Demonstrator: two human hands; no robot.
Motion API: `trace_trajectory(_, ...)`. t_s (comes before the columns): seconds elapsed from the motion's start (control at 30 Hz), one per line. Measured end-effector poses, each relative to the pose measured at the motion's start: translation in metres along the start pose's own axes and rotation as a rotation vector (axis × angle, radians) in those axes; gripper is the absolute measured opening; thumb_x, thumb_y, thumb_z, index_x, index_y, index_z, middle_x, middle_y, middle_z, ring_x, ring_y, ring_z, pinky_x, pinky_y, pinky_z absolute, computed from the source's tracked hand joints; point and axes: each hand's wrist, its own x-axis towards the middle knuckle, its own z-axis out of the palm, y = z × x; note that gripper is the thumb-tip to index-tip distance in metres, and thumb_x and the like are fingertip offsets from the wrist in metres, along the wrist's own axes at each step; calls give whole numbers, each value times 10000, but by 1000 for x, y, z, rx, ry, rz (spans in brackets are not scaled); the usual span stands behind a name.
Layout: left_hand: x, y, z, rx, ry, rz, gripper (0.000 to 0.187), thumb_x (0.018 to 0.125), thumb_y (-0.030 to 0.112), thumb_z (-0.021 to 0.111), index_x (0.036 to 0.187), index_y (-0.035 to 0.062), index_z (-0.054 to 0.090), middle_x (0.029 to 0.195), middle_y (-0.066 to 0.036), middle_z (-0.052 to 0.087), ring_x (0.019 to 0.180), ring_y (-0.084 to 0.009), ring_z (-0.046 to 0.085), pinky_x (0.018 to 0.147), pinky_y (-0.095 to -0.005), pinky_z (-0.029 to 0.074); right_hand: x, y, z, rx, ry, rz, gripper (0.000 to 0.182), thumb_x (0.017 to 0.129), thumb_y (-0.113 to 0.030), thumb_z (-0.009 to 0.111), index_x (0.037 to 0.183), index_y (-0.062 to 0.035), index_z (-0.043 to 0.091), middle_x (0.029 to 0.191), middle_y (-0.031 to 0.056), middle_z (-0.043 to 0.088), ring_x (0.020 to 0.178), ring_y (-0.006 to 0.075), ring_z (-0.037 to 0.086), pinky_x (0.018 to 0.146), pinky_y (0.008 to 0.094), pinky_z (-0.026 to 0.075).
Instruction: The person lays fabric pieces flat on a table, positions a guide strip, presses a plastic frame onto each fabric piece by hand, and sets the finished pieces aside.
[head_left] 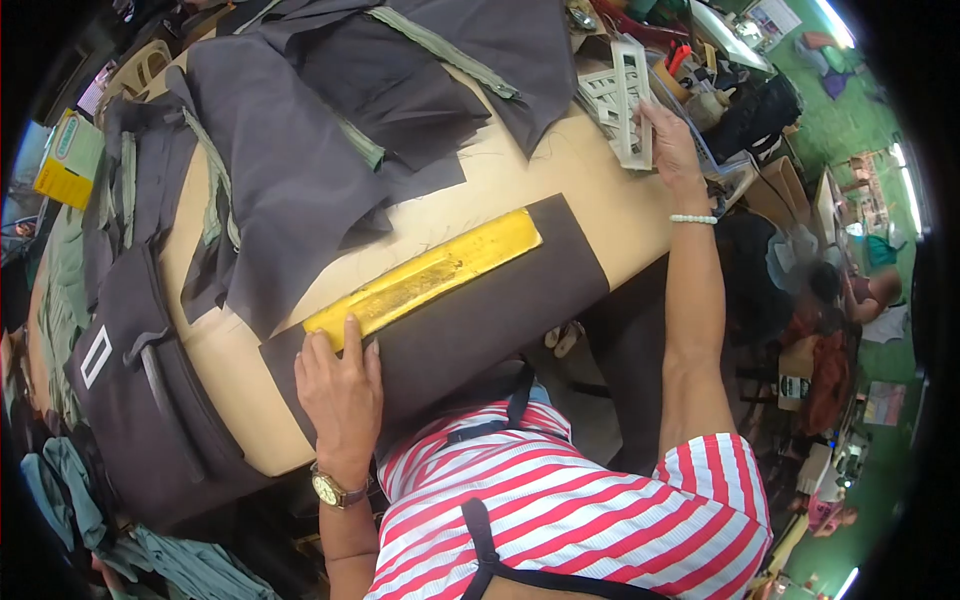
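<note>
My left hand [340, 400] lies with its fingers stretched out over the near-left end of a long yellow bar [430, 275], worn and smudged on top. Under the bar is a dark fabric panel [480, 300], flat along the table's near edge. At the upper right, my right hand [672, 145] pinches the side of a narrow white rectangular frame [628, 150] with a long opening in it. Just left of that frame sits a pile of white slotted pieces [600, 100]. Part of the right-hand fingertips is hidden behind the frame.
Dark cut pieces [270, 150] with green strips spread over the tan table [560, 165]. A dark fabric piece with a white rectangle [96, 357] hangs over the left side. A yellow-green box [70, 160] stands at far left. Tools and clutter crowd the right edge.
</note>
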Motion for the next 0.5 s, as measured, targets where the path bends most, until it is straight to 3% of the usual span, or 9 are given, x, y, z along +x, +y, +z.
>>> trace_trajectory(0.07,0,0,0,0,-1,3,366,844,183,648,1183,52,609,952,-154,520,908,-318,541,820,-417,443,-8,-2,23,-135,161,-219,254,908,-250,630,935,-8,703,852,44,677,693,116,600,584,234,461)
trace_trajectory(0.1,1,0,-1,-3,-12,7,364,842,190,649,1173,45,609,943,-156,515,910,-319,537,826,-423,439,-18,-11,36,-236,217,-229,204,887,-216,659,919,-24,720,742,43,645,635,137,578,583,247,444)
trace_trajectory(0.2,4,-2,-4,-25,-24,29,352,845,202,643,1151,32,613,928,-163,512,918,-325,529,847,-433,430,-76,-36,90,-630,263,-615,165,857,-182,675,954,-57,721,730,66,613,659,186,591,594,274,455)
trace_trajectory(0.27,8,-6,-9,-63,-15,55,331,857,198,631,1145,34,619,932,-170,525,924,-334,531,865,-431,425,-109,-43,121,-707,155,-1098,158,824,-144,684,965,-82,720,820,77,619,737,208,603,636,325,474)
trace_trajectory(0.37,16,-17,-9,-489,41,-78,363,895,195,603,1207,12,584,1005,-162,590,918,-276,574,844,-380,453,-163,-36,151,-895,32,-1245,209,779,-152,710,988,-154,716,942,12,628,886,174,608,812,375,461)
trace_trajectory(0.47,20,-11,-28,-1614,-48,-353,407,920,147,581,1283,-26,518,1065,-139,637,908,-177,607,783,-291,474,-194,-30,173,-898,-83,-1366,244,765,-175,716,1008,-196,714,978,-21,627,955,160,603,943,385,414)
trace_trajectory(0.5,21,-6,-31,-1649,-69,-381,425,918,106,582,1306,-41,489,1054,-125,648,902,-141,608,749,-253,470,-199,-25,179,-868,-90,-1401,247,766,-180,713,1012,-209,713,983,-30,626,967,159,602,971,381,397)
